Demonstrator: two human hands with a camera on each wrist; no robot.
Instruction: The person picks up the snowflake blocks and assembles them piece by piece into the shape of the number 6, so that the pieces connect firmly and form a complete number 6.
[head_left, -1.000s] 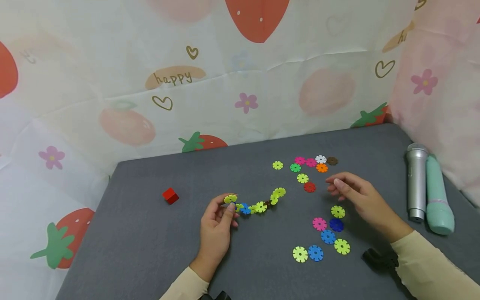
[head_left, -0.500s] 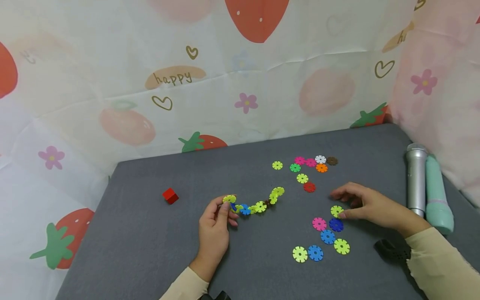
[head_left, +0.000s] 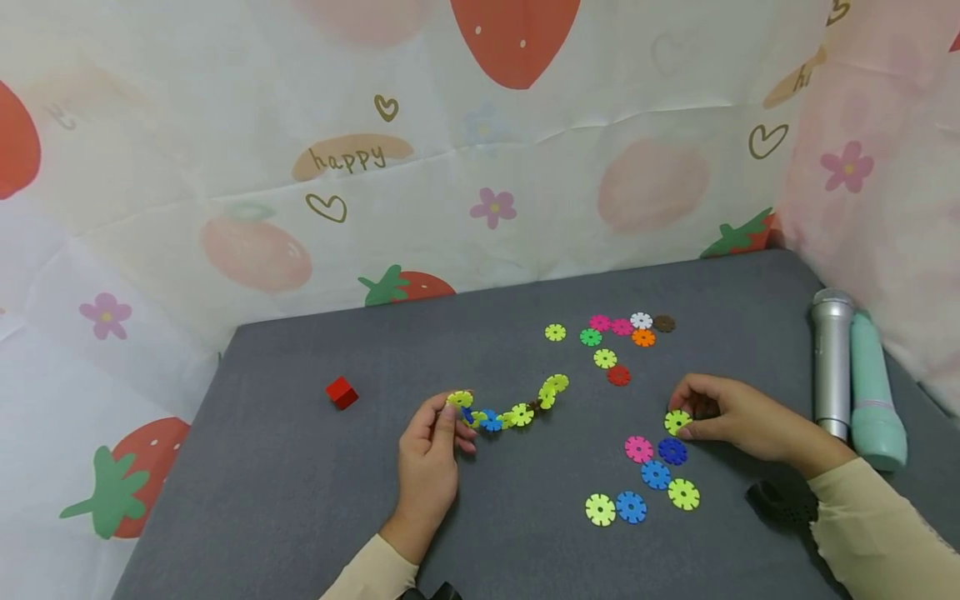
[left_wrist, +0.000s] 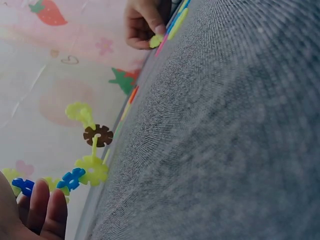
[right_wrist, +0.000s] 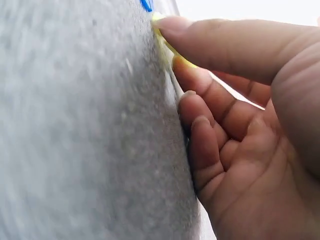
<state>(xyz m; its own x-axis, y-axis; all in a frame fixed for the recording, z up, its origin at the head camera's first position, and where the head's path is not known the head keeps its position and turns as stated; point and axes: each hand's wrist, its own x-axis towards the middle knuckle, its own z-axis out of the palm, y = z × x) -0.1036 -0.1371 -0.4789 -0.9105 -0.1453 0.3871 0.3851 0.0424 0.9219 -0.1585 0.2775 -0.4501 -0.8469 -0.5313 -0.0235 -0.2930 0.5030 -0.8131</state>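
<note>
A chain of notched plastic discs, mostly yellow-green with blue and brown ones, hangs in a curve from my left hand. The left thumb and fingers pinch its near end. In the left wrist view the brown disc stands slotted between yellow ones. Over on the right, my right hand pinches a single yellow-green disc between thumb and fingers, its edge lifted off the cloth. That disc shows only as a yellow sliver in the right wrist view. Just below it lies a dark blue disc.
More loose discs lie nearby: pink, blue, yellow-green. Behind are red, orange, white and others. A red cube sits left. A silver microphone and a mint-green one lie at the right edge.
My right hand has come down and toward me from above the table, and now pinches the yellow-green disc, tilting it up. The left hand and its chain have barely moved.
</note>
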